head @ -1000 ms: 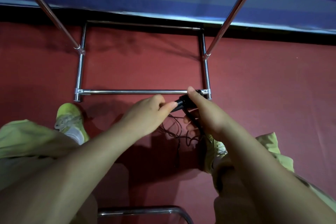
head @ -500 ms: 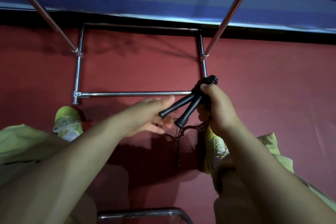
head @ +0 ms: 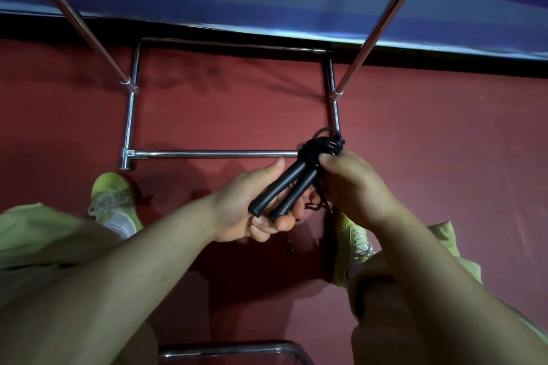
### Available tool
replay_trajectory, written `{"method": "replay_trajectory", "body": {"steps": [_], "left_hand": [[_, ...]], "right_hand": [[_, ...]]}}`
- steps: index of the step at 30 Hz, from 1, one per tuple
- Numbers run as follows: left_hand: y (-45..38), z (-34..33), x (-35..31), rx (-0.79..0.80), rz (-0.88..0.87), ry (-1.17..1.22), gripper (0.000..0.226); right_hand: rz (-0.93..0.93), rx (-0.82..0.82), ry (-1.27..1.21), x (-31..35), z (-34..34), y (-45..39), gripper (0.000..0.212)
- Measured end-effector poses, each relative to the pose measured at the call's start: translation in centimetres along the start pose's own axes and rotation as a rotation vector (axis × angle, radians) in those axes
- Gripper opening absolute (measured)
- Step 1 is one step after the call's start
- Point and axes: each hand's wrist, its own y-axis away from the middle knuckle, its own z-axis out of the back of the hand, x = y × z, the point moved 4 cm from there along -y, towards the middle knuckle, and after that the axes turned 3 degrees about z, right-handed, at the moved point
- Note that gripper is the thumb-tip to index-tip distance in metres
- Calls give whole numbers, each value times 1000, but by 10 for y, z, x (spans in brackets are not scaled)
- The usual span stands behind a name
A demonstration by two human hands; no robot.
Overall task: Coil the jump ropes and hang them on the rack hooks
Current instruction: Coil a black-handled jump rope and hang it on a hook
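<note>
Jump rope of black cord with two black cylindrical handles [head: 281, 191] sits between both hands, above the red floor and just near of the chrome rack base's near bar [head: 213, 153]. A second ago the cord lay in loose loops under the hands; now most of it is wound into a tight dark bundle [head: 323, 147] at the handles' far ends, and the whole thing has been raised. The right hand [head: 355, 190] grips that bundle, thumb curled over the wraps, while the left hand [head: 252, 210] cradles the handles' free ends, fingers curled beneath them. A few thin strands [head: 317, 204] hang loose below the right palm — so the coil looks nearly, not fully, finished. No hooks show in this view; only the rack's slanted chrome uprights [head: 382, 21] rise out of frame, so hanging probably means lifting the bundle well upward.
</note>
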Motion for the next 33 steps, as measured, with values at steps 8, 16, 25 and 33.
{"method": "replay_trajectory", "body": {"steps": [8, 16, 25, 33], "left_hand": [[1, 9, -6, -406, -37, -361, 64], [-5, 15, -8, -620, -9, -554, 61], [-2, 28, -12, -806, -34, -890, 58], [6, 31, -22, -904, -80, -1021, 50]], "right_hand": [[-157, -66, 134, -11, 6, 0, 19], [-193, -183, 589, -13, 8, 2, 25], [-395, -155, 561, -29, 14, 1, 67], [-417, -81, 227, -25, 1, 2, 61]]}}
